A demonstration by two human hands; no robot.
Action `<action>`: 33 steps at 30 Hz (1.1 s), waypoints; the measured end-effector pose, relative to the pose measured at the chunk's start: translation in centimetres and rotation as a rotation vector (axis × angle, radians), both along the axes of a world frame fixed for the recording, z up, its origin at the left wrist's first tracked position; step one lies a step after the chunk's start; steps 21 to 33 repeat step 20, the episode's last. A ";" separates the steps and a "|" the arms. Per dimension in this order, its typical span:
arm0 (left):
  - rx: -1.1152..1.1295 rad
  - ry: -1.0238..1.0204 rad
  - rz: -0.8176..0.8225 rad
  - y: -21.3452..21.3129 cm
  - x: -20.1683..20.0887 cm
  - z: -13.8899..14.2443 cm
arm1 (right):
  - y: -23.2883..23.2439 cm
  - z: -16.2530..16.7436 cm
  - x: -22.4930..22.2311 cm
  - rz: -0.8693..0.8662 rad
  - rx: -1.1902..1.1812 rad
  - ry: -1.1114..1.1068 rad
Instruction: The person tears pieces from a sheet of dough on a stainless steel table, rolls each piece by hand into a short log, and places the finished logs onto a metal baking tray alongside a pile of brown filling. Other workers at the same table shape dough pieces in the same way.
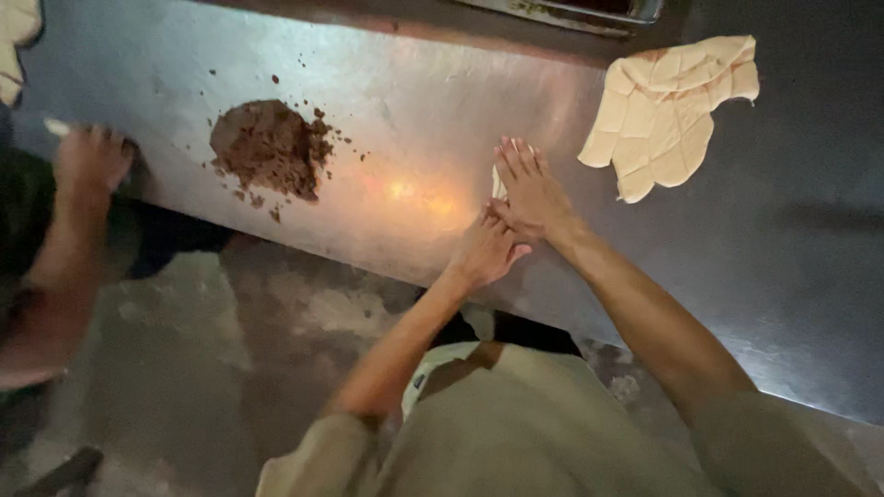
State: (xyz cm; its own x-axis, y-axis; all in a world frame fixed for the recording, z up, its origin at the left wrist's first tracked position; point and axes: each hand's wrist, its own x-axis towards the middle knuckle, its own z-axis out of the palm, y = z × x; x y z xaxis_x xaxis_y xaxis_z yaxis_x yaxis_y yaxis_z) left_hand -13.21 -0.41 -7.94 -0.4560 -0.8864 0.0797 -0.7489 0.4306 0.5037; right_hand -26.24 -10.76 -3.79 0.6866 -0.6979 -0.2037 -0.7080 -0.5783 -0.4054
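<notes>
Head view: we press a small pale dough piece point(497, 184) near the steel worktop's point(433, 110) front edge, our right hand point(532, 191) flat on it, fingers together, our left hand point(485, 250) curled beside. Scored dough sheet point(672, 110) lies toward the back; brown filling heap point(269, 147) leftward; another person's hand point(90, 158) at the left edge.

Your right hand point(529, 189) is lying flat on the metal table point(442, 110), pressing on a small dough piece point(498, 181), and your left hand point(485, 250) is touching it from the near side. A scored dough sheet point(668, 110) is lying to the right, farther back. A heap of crumbly filling point(267, 147) is sitting well to the left, and another person's hand point(90, 158) is resting at the table's left edge.
</notes>
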 end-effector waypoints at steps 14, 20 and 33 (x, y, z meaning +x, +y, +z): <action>0.164 0.091 -0.147 2.2 2.9 0.5 | -5.0 3.4 3.3 -0.248 -0.176 -0.442; 0.528 0.402 0.017 5.9 10.7 0.3 | -2.4 0.8 15.6 -0.058 0.124 -0.460; 0.528 0.402 0.017 5.9 10.7 0.3 | -2.4 0.8 15.6 -0.058 0.124 -0.460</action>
